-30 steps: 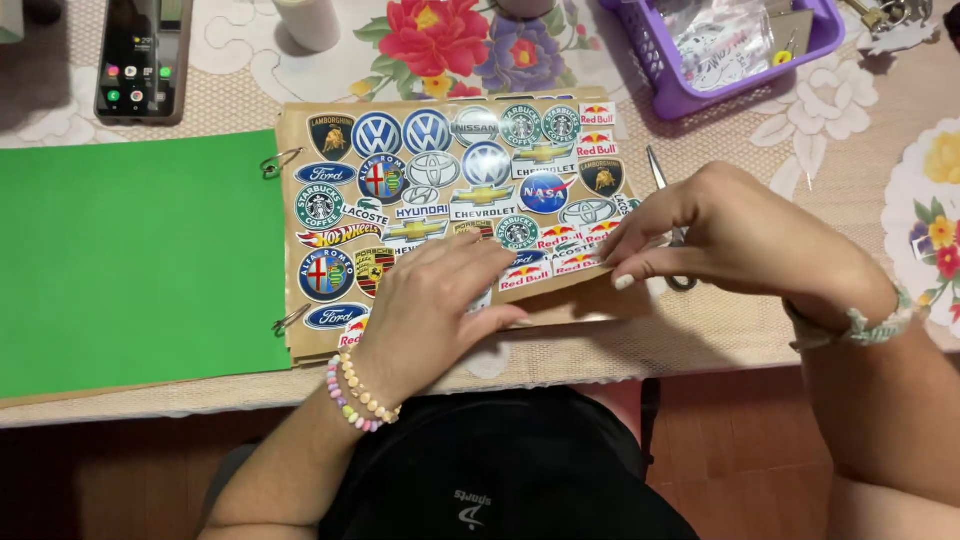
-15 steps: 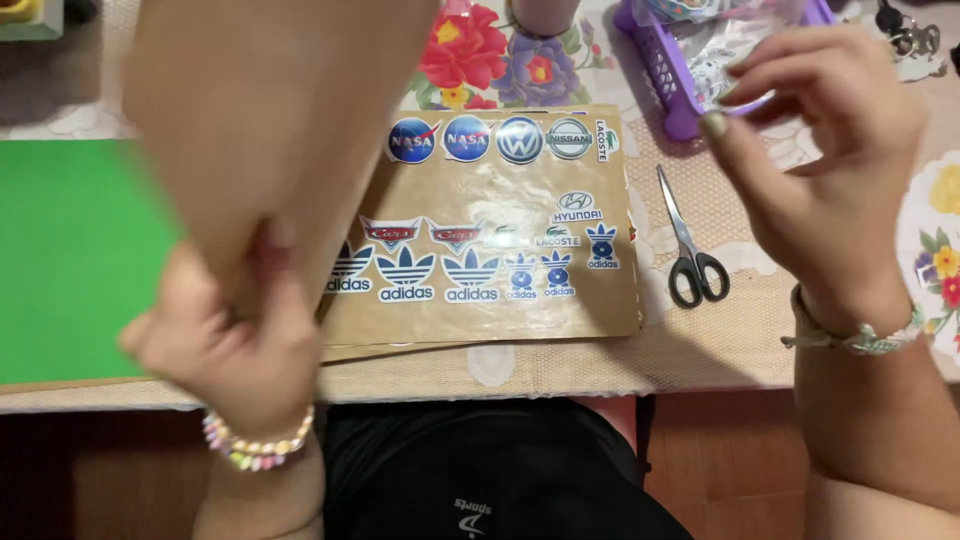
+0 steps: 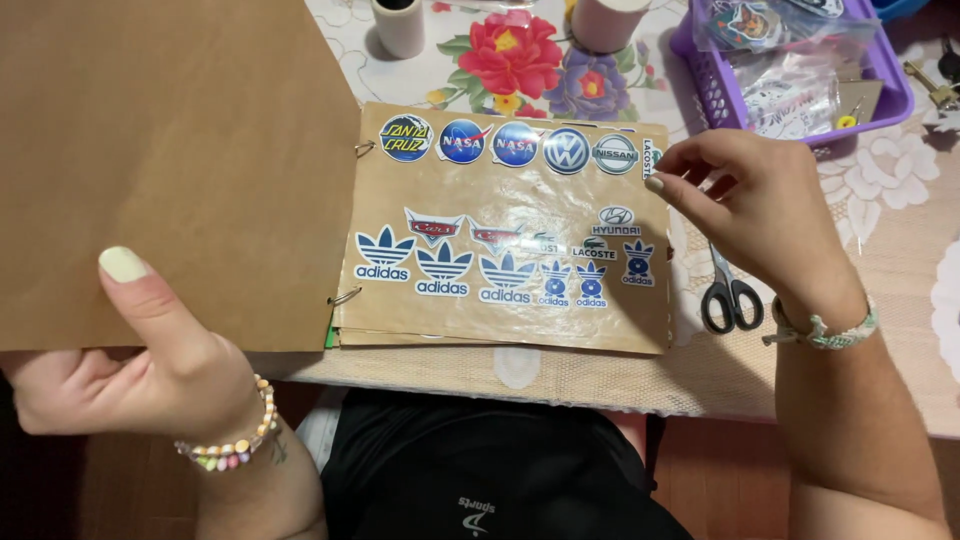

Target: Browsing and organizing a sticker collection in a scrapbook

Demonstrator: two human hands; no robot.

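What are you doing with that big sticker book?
A person sits at a flowered table with a ring-bound sticker album of brown pages. The left hand holds a turned page by its lower edge, thumb on top. The right hand touches the right edge of the open page, which is covered with round and logo-shaped stickers. Scissors lie just beside it, and a purple basket sits behind.

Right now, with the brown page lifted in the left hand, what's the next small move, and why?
Probably lay the brown page flat to the left. The left hand pinches its lower edge, thumb on top, and it hangs on the binder rings. The sticker page beneath is already exposed, and the right hand rests fingertips at its right edge, beside the scissors.
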